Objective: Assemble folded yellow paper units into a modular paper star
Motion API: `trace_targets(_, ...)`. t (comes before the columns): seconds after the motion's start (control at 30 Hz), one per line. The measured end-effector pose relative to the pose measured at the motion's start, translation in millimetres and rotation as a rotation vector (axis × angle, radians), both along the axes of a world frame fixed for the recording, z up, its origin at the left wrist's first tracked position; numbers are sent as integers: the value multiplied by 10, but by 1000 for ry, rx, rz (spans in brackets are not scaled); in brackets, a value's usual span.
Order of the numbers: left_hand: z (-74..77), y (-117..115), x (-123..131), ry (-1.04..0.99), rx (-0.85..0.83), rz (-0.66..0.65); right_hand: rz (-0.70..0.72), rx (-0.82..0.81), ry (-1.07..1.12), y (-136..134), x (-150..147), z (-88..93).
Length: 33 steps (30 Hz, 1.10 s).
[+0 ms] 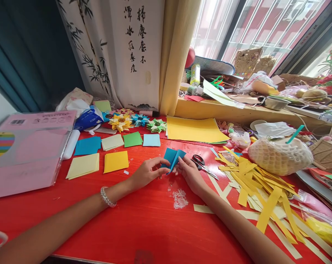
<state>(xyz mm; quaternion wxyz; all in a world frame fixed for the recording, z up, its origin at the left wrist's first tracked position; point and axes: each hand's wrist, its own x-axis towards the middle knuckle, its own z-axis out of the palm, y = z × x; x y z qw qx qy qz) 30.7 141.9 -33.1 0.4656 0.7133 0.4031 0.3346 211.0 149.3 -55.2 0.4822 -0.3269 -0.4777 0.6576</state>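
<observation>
A blue sheet of paper (pixel 170 156), creased with parts standing up, is held just above the red table (pixel 121 227). My left hand (pixel 146 170) has its thumb and fingers closed on the paper's left side. My right hand (pixel 189 172) pinches its right edge. Black-handled scissors (pixel 199 160) lie just right of my right hand. Left of the paper sit stacks of square paper: a yellow stack (pixel 116 161), a cream stack (pixel 83 165), a blue stack (pixel 88 145), a green stack (pixel 132 139) and a light blue stack (pixel 152 140).
Folded paper stars (pixel 121 122) and large yellow sheets (pixel 194 129) lie at the back. Yellow paper strips (pixel 254 179) spread over the right side, near a net-wrapped round object (pixel 281 156) with a straw. A pink paper package (pixel 30 150) lies left. Clear scraps (pixel 180 199) sit in front.
</observation>
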Motion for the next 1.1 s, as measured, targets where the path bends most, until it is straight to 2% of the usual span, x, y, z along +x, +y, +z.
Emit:
trace_targets(0.2, -15, 7, 2, -48, -73, -45, 13, 12, -14, 22, 5, -34)
trace_targets(0.3, -22, -1, 5, -29, -41, -51, 12, 9, -16, 27, 6, -38)
trace_targets(0.47, -46, -45, 7, 10, 123, 131, 6, -21, -18, 21, 11, -35)
trace_targets(0.53, -45, -62, 5, 10, 165, 160, 6, -26, -17, 19, 11, -37)
trace_targets(0.73, 21, -75, 4, 108, 128, 7, 23, -10, -5, 25, 14, -50)
trace_targets(1.1, 11, -66, 3, 55, 47, -62, 23, -8, -8, 31, 24, -78)
